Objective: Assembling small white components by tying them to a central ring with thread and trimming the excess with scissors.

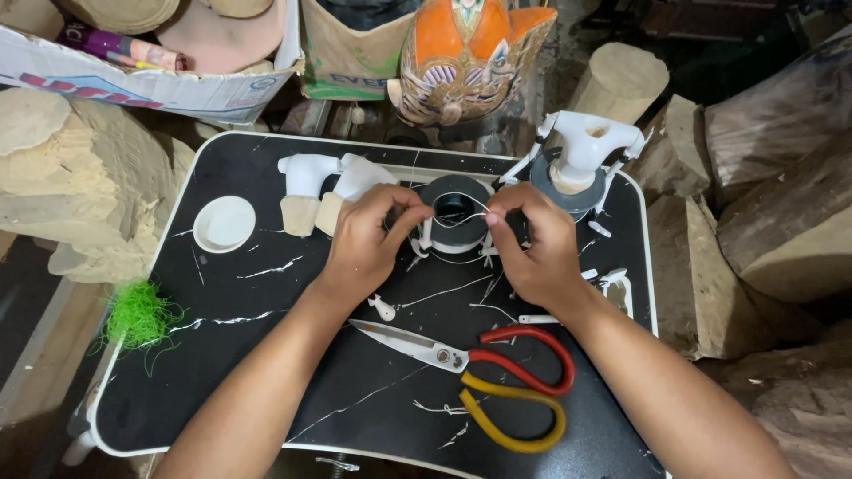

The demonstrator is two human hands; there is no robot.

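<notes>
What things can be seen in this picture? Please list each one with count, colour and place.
table: one, black with white rim, centre
scissors: one, red and yellow handles, front of table
grey ring with white pegs: one, between the hands
white thread: one, pinched by both hands
white dish: one, table left
white pipe pieces: two, table back left
white stand: one, table back right
painted mask: one, orange, behind table
cardboard box: one, top left
green fibre: one tuft, left
wood blocks: several, right
left hand: one, pinching thread
right hand: one, pinching thread
</notes>
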